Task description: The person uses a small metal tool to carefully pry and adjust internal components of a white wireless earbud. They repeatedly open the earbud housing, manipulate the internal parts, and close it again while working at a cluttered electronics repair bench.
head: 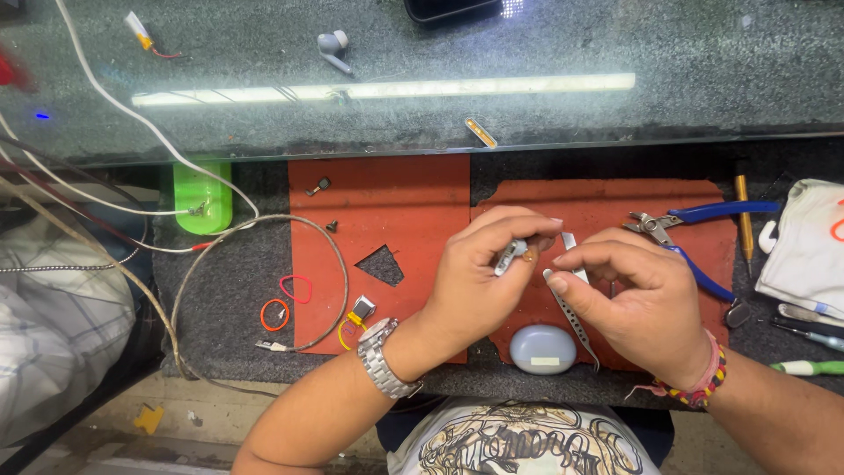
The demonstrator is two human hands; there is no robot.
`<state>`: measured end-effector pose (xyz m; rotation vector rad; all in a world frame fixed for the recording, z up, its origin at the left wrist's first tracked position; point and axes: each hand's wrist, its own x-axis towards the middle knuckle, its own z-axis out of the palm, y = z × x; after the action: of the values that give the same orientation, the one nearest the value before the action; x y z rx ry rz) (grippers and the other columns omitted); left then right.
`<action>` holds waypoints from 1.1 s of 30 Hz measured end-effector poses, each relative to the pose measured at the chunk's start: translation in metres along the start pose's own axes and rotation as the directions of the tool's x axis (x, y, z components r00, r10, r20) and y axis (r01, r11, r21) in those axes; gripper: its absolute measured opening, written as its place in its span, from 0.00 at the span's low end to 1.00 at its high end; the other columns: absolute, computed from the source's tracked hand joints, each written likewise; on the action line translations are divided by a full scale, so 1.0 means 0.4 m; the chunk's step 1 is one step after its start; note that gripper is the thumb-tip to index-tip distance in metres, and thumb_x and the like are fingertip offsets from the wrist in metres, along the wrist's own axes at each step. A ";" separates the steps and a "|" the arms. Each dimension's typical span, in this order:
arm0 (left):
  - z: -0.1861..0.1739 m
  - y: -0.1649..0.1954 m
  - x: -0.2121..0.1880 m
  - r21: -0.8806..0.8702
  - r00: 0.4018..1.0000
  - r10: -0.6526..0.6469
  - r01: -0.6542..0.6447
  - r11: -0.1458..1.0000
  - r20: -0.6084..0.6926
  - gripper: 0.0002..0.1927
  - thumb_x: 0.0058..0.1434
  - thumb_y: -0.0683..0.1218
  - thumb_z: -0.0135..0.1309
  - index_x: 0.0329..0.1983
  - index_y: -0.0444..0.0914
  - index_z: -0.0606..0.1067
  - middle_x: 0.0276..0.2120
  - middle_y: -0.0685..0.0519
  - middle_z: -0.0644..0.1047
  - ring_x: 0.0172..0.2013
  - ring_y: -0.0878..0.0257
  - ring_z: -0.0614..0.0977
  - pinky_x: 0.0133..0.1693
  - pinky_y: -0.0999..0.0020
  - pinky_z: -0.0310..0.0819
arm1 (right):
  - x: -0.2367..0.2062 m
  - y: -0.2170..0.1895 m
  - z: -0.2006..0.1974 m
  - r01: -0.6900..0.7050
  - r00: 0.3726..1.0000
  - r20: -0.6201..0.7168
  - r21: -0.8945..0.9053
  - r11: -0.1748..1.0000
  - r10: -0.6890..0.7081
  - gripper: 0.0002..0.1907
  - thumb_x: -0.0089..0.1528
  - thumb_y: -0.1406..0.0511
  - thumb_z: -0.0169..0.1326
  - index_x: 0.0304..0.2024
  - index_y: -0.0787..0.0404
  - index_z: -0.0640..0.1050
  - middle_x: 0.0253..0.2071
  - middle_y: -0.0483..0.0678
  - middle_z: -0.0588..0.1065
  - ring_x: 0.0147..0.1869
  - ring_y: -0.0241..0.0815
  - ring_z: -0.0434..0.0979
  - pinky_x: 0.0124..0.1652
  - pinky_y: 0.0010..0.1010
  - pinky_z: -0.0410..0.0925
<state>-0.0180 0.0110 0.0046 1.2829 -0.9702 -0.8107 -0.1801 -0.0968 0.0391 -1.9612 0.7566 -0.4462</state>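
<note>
Earbud (512, 255) is pinched in the left hand (479, 281) just above the case (542, 348) — tweezers (567, 303), gripped in the right hand (637, 303), lie just right of it, tips angled toward it.

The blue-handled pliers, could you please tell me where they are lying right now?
In the head view, the blue-handled pliers lie on the right side of the red mat, just beyond the right hand and left of the white cloth.

Probably a small electronics repair shop: a worktop (220, 334) with red mats (387, 202), blue-handled pliers (703, 215), loose cables (211, 255), glass counter (615, 53) beyond.
</note>
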 end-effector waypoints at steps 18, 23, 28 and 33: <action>-0.003 0.023 -0.004 0.268 0.992 0.061 -0.089 0.959 0.113 0.42 0.62 0.33 0.54 0.78 0.40 0.54 0.48 0.47 0.80 0.48 0.53 0.85 0.50 0.63 0.81 | 0.028 -0.031 0.000 0.514 0.849 0.052 -0.313 0.798 -0.526 0.15 0.53 0.71 0.68 0.41 0.61 0.81 0.37 0.48 0.76 0.36 0.47 0.77 0.35 0.36 0.69; -0.005 0.023 -0.005 0.317 0.983 0.024 -0.081 0.945 0.181 0.48 0.60 0.31 0.53 0.81 0.41 0.46 0.48 0.48 0.80 0.49 0.50 0.84 0.49 0.60 0.79 | 0.036 -0.043 -0.008 0.592 0.802 0.153 -0.325 0.737 -0.577 0.17 0.50 0.70 0.68 0.42 0.61 0.81 0.38 0.46 0.76 0.40 0.49 0.76 0.38 0.38 0.70; -0.007 0.023 -0.002 0.347 0.973 -0.007 -0.076 0.935 0.231 0.52 0.58 0.30 0.51 0.82 0.41 0.41 0.48 0.48 0.80 0.48 0.50 0.84 0.47 0.59 0.79 | 0.039 -0.052 -0.015 0.592 0.805 0.231 -0.392 0.704 -0.547 0.16 0.51 0.71 0.64 0.42 0.61 0.83 0.37 0.46 0.76 0.39 0.48 0.74 0.37 0.37 0.68; -0.008 0.022 -0.001 0.362 0.967 -0.021 -0.075 0.929 0.255 0.53 0.57 0.30 0.52 0.82 0.41 0.41 0.47 0.48 0.81 0.48 0.49 0.84 0.47 0.59 0.78 | 0.042 -0.050 -0.019 0.598 0.801 0.280 -0.416 0.685 -0.530 0.16 0.51 0.70 0.62 0.42 0.61 0.83 0.37 0.46 0.76 0.39 0.48 0.74 0.38 0.38 0.68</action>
<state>-0.0157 0.0139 0.0131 1.5059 -1.3957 -0.8087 -0.1655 -0.1057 0.0604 -2.6877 0.1374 -0.5071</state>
